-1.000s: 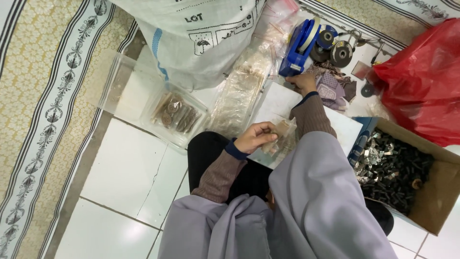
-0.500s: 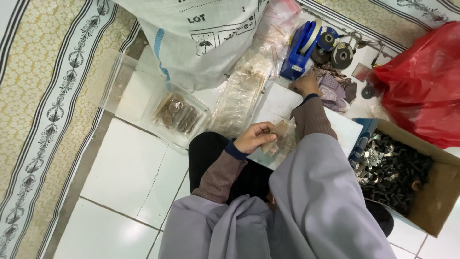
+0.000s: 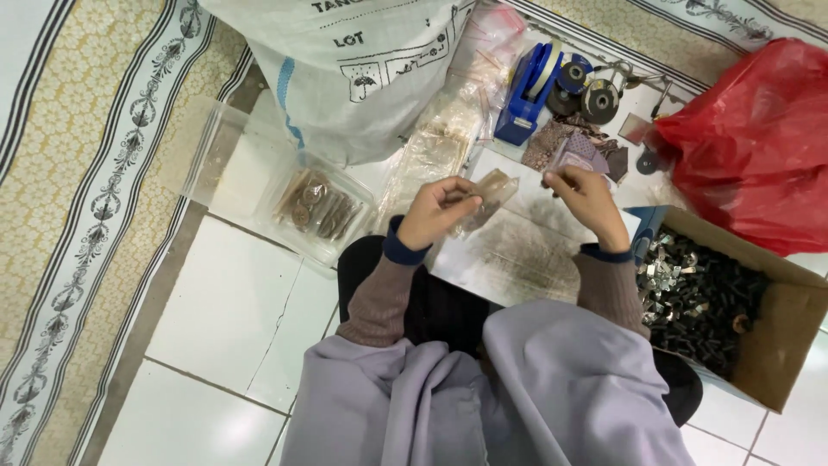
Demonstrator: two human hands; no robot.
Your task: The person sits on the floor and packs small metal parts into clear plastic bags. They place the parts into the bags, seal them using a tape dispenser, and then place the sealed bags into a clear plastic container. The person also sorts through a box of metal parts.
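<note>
Small clear bag (image 3: 485, 198) w/ tape dispenser (image 3: 528, 95) nearby

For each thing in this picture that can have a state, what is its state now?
left hand: closed on the small clear bag
small clear bag: held up, holds brownish pieces
right hand: raised beside the bag, fingers curled; cannot tell if it holds anything
cardboard box: open, holds small metal parts
clear plastic tub: open, holds filled bags
tape dispenser: upright, tape roll mounted
red plastic bag: crumpled, bulging
</note>
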